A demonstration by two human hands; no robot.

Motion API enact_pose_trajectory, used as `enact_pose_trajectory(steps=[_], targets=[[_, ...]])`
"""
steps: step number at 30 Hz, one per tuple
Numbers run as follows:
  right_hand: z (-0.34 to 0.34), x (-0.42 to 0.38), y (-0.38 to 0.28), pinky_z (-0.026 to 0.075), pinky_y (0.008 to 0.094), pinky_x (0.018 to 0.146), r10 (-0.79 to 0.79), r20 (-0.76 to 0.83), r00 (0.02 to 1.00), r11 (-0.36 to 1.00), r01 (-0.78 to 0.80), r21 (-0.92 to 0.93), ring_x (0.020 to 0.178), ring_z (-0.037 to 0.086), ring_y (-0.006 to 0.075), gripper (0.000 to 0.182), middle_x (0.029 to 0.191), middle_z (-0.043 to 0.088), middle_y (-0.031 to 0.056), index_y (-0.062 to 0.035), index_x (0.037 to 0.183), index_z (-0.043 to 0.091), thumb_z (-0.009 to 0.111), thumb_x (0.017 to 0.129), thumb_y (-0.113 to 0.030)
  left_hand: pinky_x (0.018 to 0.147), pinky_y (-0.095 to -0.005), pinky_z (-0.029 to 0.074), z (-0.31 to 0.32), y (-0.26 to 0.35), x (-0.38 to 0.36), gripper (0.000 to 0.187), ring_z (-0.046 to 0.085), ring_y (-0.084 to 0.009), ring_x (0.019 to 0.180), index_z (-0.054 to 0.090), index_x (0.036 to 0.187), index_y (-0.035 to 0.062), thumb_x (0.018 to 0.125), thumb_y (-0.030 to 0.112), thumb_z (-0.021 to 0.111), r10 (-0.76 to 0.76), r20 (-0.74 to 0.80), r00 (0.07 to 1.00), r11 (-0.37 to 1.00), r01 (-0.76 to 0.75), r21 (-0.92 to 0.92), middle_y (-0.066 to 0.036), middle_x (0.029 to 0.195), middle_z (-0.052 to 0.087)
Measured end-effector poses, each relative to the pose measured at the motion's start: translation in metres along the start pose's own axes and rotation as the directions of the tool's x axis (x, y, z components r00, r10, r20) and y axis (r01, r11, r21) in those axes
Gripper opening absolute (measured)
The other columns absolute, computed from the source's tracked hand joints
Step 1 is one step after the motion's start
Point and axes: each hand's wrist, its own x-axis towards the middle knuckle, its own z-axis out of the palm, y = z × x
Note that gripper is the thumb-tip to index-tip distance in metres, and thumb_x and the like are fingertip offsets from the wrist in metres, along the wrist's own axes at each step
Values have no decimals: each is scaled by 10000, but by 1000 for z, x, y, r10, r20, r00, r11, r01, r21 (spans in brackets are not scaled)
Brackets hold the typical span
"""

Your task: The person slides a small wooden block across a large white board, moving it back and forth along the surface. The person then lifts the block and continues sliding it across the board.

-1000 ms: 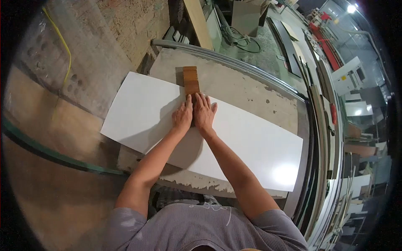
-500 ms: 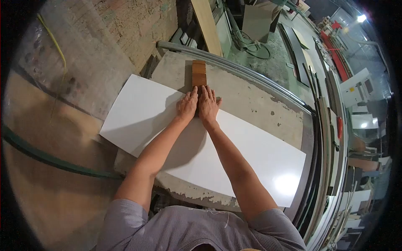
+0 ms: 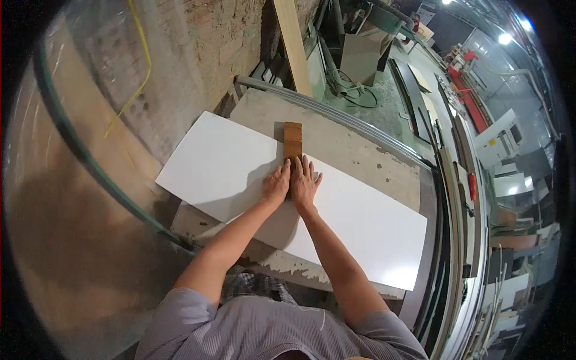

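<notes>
A long brown wooden block (image 3: 293, 137) lies across a white panel (image 3: 360, 219), its far end sticking out past the panel's far edge. My left hand (image 3: 277, 183) bears on the block's left side with fingers pointing forward. On the other side, my right hand (image 3: 305, 183) presses against it, fingers stretched along it and the thumb out to the right. Both hands hold the block between them, and they hide its near part. The panel rests at a slant on a worn grey tabletop (image 3: 360, 157).
A metal rail (image 3: 336, 108) runs along the table's far edge. To the left are a dark green curved strip (image 3: 102, 171) and a yellow cord (image 3: 144, 54). Long boards and strips (image 3: 459, 210) are stacked at right. A light wooden plank (image 3: 292, 48) leans at the back.
Both hands have drawn the wooden block nearer to me across the panel, so less of it overhangs the far edge. The whole view has also shifted a little.
</notes>
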Motion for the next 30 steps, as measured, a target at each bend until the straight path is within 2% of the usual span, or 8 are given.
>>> enact_pose_trajectory(steps=[5, 8, 10, 15, 17, 20, 21, 30], targets=[[-10, -55, -6, 110, 593, 1046, -2, 22, 1000, 999, 3, -42, 1345, 230, 279, 429, 1444, 289, 53, -159, 1364, 342, 356, 945, -253, 758, -427, 506, -15, 13, -60, 453, 613, -344, 905, 327, 1348, 78, 905, 164, 368, -19, 51, 999, 999, 17, 35, -191, 1105, 558], [-16, -90, -15, 106, 576, 1064, -14, 82, 997, 998, 19, -61, 1346, 229, 274, 446, 1453, 264, 59, -146, 1360, 335, 404, 929, -232, 755, -418, 511, -20, 11, -94, 477, 612, -331, 917, 301, 1364, 65, 902, 156, 383, -26, 29, 999, 999, 25, 42, -190, 1103, 562], [-20, -116, -23, 100, 565, 1069, -47, 80, 996, 998, 51, -41, 1349, 224, 268, 454, 1450, 272, 60, -131, 1366, 328, 409, 927, -219, 746, -397, 520, -42, 15, -118, 492, 611, -322, 925, 287, 1367, 44, 898, 143, 396, -46, 182, 982, 999, 43, 20, -184, 1100, 566], [-19, -167, -43, 98, 556, 1069, -102, 144, 984, 995, 104, -3, 1353, 221, 256, 478, 1458, 260, 70, -116, 1376, 316, 414, 917, -207, 709, -376, 535, -61, 7, -176, 513, 621, -320, 875, 272, 1367, 16, 889, 124, 424, -80, 167, 983, 997, 76, 30, -191, 1057, 560], [-17, -179, -49, 95, 532, 1077, -142, 125, 982, 990, 144, -6, 1350, 227, 203, 447, 1465, 249, 41, -142, 1390, 310, 365, 952, -216, 643, -373, 544, -62, 1, -194, 534, 638, -304, 802, 266, 1371, 11, 881, 122, 448, -45, 30, 999, 999, 45, -11, -200, 1017, 560], [-16, -182, -57, 98, 558, 1066, -177, 178, 968, 984, 181, -6, 1356, 218, 238, 485, 1463, 250, 73, -115, 1378, 314, 410, 908, -190, 569, -361, 543, -74, -4, -201, 546, 648, -290, 734, 268, 1368, 5, 876, 128, 469, -82, 105, 991, 996, 79, 34, -202, 993, 560], [-19, -181, -61, 99, 560, 1065, -182, 193, 964, 983, 184, 7, 1357, 215, 241, 489, 1464, 246, 73, -114, 1379, 310, 413, 907, -184, 525, -348, 536, -72, -6, -201, 545, 650, -286, 695, 273, 1367, 7, 878, 143, 472, -80, 47, 996, 995, 78, 60, -189, 973, 565], [-1, -148, -77, 122, 570, 1052, -219, 148, 965, 976, 214, 45, 1345, 239, 259, 469, 1441, 291, 89, -95, 1355, 349, 445, 909, -204, 617, -385, 532, -83, -22, -171, 501, 634, -319, 752, 306, 1340, -6, 877, 122, 450, -146, 13, 989, 989, 146, 14, -183, 921, 587]])
